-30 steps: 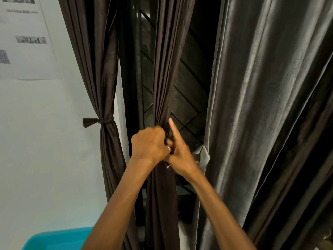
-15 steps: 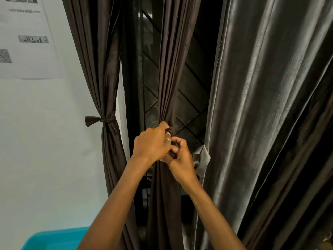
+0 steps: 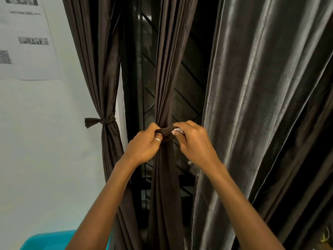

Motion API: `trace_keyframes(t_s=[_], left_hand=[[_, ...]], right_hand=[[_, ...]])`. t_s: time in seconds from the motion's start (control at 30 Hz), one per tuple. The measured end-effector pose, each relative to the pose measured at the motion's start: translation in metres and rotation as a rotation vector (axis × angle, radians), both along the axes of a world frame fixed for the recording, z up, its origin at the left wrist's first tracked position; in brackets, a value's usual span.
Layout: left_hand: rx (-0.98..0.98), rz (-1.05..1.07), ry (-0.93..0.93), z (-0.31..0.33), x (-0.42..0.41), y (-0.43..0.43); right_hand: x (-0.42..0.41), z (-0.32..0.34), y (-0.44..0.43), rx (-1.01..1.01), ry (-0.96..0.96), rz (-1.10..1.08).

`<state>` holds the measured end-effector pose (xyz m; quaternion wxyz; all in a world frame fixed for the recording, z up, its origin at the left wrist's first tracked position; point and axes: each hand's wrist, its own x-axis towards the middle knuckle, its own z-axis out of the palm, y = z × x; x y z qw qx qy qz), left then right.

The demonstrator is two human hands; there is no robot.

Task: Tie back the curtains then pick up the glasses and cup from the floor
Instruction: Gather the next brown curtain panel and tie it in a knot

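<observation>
I am pinching the tie band (image 3: 164, 132) round the middle curtain (image 3: 168, 83) with left hand (image 3: 144, 147) and right hand (image 3: 195, 144); fingers (image 3: 185, 123) hiding its ends.

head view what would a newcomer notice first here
At centre, the left hand and right hand pinch a dark tie across the gathered middle curtain. To the left, the left curtain hangs already knotted against the white wall. A big grey curtain fills the right side.
</observation>
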<state>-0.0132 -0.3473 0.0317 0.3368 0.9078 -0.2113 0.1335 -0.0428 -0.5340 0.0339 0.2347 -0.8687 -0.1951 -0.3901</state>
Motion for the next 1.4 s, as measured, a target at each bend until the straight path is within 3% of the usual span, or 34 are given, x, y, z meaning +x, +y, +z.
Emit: trace_keyframes(t_s=[0.17,0.33,0.6,0.83,1.17,1.4], left_hand=[[-0.258,-0.114,0.109,0.000,-0.008,-0.002],[-0.348,-0.183,0.120,-0.001,-0.013,0.000],[-0.351,-0.051,-0.103,-0.009,-0.014,0.002],[-0.313,-0.013,-0.208,-0.012,-0.014,0.002],[-0.392,0.026,-0.195,-0.012,-0.011,-0.003],[-0.327,0.039,-0.186,-0.014,-0.010,-0.011]], right_hand=[[0.017,0.023,-0.001,0.022,-0.038,0.141],[0.020,0.013,0.011,0.190,0.073,0.288],[0.036,-0.006,0.023,0.271,0.009,0.057],[0.036,-0.016,0.022,0.230,-0.124,0.053],[0.018,-0.025,0.018,-0.006,0.125,0.076],[0.022,-0.037,0.024,-0.071,0.092,-0.012]])
